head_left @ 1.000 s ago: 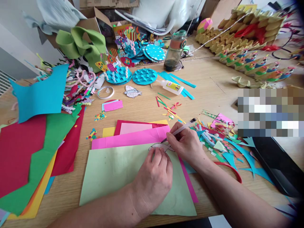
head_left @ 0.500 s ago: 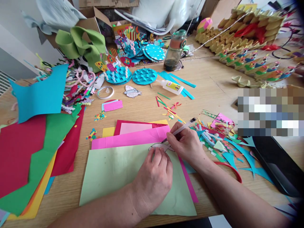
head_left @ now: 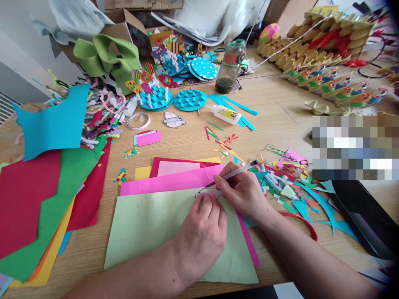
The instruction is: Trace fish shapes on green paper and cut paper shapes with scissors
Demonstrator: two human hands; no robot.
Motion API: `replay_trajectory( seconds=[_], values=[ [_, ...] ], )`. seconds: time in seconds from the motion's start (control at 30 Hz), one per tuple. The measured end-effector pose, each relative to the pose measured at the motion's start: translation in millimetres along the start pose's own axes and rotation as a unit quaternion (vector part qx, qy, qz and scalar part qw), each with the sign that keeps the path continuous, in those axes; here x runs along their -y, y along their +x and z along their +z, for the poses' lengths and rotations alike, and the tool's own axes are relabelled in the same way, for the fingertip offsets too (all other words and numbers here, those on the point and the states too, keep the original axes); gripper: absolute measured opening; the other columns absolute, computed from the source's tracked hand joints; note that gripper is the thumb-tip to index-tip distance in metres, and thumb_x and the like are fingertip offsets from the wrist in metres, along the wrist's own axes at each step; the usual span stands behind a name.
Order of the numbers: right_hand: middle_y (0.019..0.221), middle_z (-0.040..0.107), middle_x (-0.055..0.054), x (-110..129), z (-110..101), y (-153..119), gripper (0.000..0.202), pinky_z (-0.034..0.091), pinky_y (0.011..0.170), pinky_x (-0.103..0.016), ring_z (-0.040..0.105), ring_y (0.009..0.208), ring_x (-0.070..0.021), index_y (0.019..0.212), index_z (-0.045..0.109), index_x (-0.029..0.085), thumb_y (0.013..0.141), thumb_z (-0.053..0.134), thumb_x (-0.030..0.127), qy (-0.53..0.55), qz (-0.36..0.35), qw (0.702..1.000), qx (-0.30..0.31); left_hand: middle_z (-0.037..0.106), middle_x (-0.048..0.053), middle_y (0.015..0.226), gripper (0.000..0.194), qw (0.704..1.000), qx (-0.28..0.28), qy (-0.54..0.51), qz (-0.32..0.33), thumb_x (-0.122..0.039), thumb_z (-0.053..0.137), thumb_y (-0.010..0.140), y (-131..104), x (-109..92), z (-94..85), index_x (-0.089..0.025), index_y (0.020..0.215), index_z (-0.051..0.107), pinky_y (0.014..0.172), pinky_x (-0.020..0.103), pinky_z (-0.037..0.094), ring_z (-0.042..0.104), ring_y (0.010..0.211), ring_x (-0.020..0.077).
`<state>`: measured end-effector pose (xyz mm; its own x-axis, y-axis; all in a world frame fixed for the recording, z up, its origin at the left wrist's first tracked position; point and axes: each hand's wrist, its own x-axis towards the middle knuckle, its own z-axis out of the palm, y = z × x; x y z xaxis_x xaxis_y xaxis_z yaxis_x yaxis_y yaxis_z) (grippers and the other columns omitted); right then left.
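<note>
My left hand point(head_left: 202, 230) rests on a pale green sheet of paper point(head_left: 140, 228), its bent fingers close together. Their tips press down a small fish-shaped paper cutout point(head_left: 204, 191) near the sheet's top edge and partly cover it. My right hand point(head_left: 240, 189) is closed round a pen point(head_left: 238, 171) with a clear barrel and dark end cap. The pen's tip is at the upper edge of the fish cutout. Bright pink paper point(head_left: 171, 178) lies under the green sheet and sticks out above it and on the right.
Coloured sheets point(head_left: 28, 199) are stacked at left. Ahead lie a glue bottle point(head_left: 227, 114), a tape roll point(head_left: 139, 121), fish cutouts point(head_left: 174, 120) and blue scale-textured discs point(head_left: 190, 100). A drink bottle point(head_left: 229, 68) stands behind. Paper scraps point(head_left: 286, 187), a red handle point(head_left: 304, 222) and a black object point(head_left: 361, 220) are at right.
My right hand and the pen have shifted slightly left, the tip moving along the fish cutout's upper edge. My left hand stays in place on the cutout.
</note>
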<state>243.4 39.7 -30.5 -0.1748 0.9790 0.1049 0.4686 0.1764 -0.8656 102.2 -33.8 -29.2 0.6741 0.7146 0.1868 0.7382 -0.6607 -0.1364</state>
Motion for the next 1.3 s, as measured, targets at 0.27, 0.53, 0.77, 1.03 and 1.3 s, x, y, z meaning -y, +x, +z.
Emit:
replay_trajectory(
  seconds=[0.27,0.53,0.77,1.03,1.3],
  values=[
    [0.06,0.055,-0.001,0.1,0.4,-3.4,0.019,0.038,0.047,-0.024,0.05,0.053,-0.0121,0.067,0.053,0.019,0.084,0.054,0.026,-0.001,-0.019,1.0,0.022,0.065,0.017,0.115,0.036,1.0,0.008,0.001,0.004,-0.013,0.035,0.09,1.1,-0.3,-0.3,-0.003,0.112,0.062,0.1,0.04,0.045,0.059,0.11,0.026],
    [0.062,0.055,0.0,0.7,1.3,-2.3,0.019,0.037,0.047,-0.023,0.049,0.052,-0.0111,0.067,0.054,0.018,0.085,0.054,0.024,-0.009,-0.031,0.999,0.031,0.065,0.017,0.115,0.035,1.0,0.008,0.0,0.004,-0.013,0.036,0.09,0.8,-0.1,-0.2,-0.003,0.112,0.062,0.1,0.04,0.046,0.059,0.11,0.026],
    [0.061,0.055,0.0,0.4,1.2,-2.0,0.019,0.037,0.047,-0.023,0.049,0.051,-0.0109,0.067,0.053,0.018,0.085,0.054,0.025,-0.012,-0.023,0.999,0.027,0.065,0.017,0.115,0.035,1.0,0.005,0.0,0.001,-0.012,0.036,0.089,1.5,-0.1,-1.3,-0.003,0.112,0.062,0.099,0.039,0.046,0.059,0.11,0.0258],
    [0.059,0.055,-0.001,2.2,0.5,-1.6,0.019,0.038,0.048,-0.024,0.05,0.052,-0.0122,0.066,0.053,0.019,0.084,0.054,0.027,-0.01,-0.005,1.0,0.021,0.065,0.018,0.114,0.035,1.0,0.004,0.001,0.002,-0.012,0.036,0.09,1.2,0.5,-0.7,-0.003,0.111,0.062,0.099,0.04,0.046,0.06,0.109,0.0258],
    [0.059,0.056,-0.001,0.9,0.6,-0.1,0.02,0.038,0.047,-0.025,0.051,0.051,-0.0124,0.065,0.052,0.019,0.083,0.055,0.027,-0.012,0.003,1.0,0.016,0.065,0.018,0.114,0.035,1.0,0.007,0.0,0.001,-0.012,0.037,0.09,0.8,0.4,-0.9,-0.003,0.112,0.062,0.099,0.04,0.046,0.059,0.11,0.0258]
  ],
)
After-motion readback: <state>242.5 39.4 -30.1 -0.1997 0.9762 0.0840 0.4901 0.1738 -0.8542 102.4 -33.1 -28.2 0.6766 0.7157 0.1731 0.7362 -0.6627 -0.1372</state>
